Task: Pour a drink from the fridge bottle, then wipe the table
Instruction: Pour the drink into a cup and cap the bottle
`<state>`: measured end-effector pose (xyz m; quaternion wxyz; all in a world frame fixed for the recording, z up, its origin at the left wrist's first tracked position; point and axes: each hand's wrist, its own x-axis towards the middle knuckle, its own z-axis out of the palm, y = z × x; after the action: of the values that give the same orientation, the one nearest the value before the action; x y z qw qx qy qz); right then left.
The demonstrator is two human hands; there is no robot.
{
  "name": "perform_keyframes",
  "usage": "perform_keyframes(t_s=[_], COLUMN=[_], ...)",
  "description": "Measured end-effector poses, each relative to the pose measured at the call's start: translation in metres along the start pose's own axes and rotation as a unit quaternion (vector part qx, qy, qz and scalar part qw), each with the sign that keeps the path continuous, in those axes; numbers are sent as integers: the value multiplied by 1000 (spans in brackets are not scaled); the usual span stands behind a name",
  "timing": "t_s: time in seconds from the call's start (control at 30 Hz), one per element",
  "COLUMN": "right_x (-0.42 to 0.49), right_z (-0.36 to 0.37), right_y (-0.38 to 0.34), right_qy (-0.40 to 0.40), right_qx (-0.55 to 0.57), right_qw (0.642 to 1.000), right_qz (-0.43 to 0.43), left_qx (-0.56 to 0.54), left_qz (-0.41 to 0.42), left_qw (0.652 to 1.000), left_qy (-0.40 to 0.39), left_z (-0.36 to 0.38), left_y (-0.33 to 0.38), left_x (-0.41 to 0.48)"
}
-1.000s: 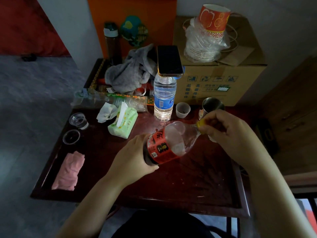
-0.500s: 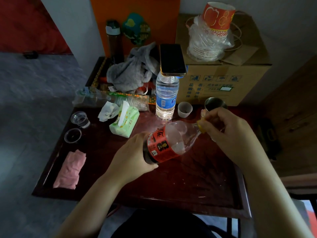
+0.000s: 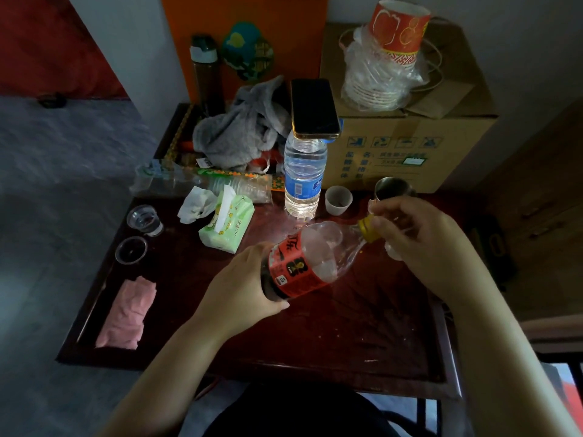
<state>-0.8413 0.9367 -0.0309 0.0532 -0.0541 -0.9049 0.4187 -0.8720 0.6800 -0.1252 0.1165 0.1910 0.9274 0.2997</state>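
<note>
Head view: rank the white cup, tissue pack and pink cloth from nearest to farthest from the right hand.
From the right hand:
1. White cup, just to its left, farther back.
2. Tissue pack, left of centre.
3. Pink cloth, far left, near the table's front edge.

Two bottles counted: red-label bottle (image 3: pixel 299 266), water bottle (image 3: pixel 303 181). Two clear cups (image 3: pixel 145 219) (image 3: pixel 131 250) at left. One white cup (image 3: pixel 338 200), one metal cup (image 3: pixel 392 188), one phone (image 3: pixel 315 108), one pink cloth (image 3: pixel 126 313).

glossy dark wood table (image 3: pixel 362 329), clear plastic bottle (image 3: pixel 315 257), soft pink cloth (image 3: pixel 126 313), possibly metal cup (image 3: pixel 392 189).
</note>
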Motion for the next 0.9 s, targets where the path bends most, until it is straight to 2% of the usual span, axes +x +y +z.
perform_keyframes(t_s=[0.27,0.33,0.4,0.47,0.57,0.9], right_x=[-1,0,1,3,3,6], right_z=[-3,0,4,7,10,5], right_y=[6,7,5,3,2,14], right_qy=[-86,-84,-47,-18,-33,-76], right_qx=[79,112,88,15,-31,55], right_qw=[993,990,995,1000,999,995], right_qz=[-30,-24,-7,1,-15,-24], left_qx=[1,-2,-2,-2,2,0], left_qz=[-10,-12,-11,-10,-9,-14], left_qw=[1000,1000,1000,1000,1000,1000], left_qy=[-3,-4,-5,-7,-8,-20], left_z=[0,0,-1,-2,-3,-3], left_y=[-3,-2,-2,-2,-1,0], left_x=[-2,-3,-3,-4,-2,0])
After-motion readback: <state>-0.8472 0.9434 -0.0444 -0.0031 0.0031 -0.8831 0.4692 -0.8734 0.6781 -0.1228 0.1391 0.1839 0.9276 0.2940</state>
